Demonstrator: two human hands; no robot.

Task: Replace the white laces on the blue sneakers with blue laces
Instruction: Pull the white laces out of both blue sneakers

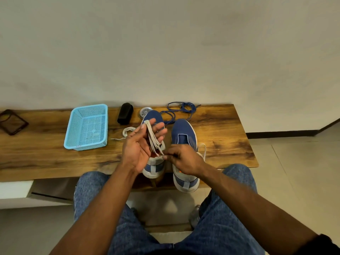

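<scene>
Two blue sneakers stand side by side on the wooden table, the left sneaker (154,115) partly behind my hands, the right sneaker (184,133) with bare eyelets. My left hand (139,144) is raised above the left sneaker, palm up, with a white lace (153,138) looped over its fingers and held under the thumb. My right hand (184,159) pinches the lower end of that lace near the sneaker's heel. A second white lace (127,131) lies coiled on the table left of the sneakers. Blue laces (181,109) lie tangled at the table's far edge.
A light blue plastic basket (87,126) sits left of the sneakers. A black case (125,113) and a round tin (145,111) stand behind the left sneaker. A dark frame-like object (12,122) lies at the far left. My knees are against the table's near edge.
</scene>
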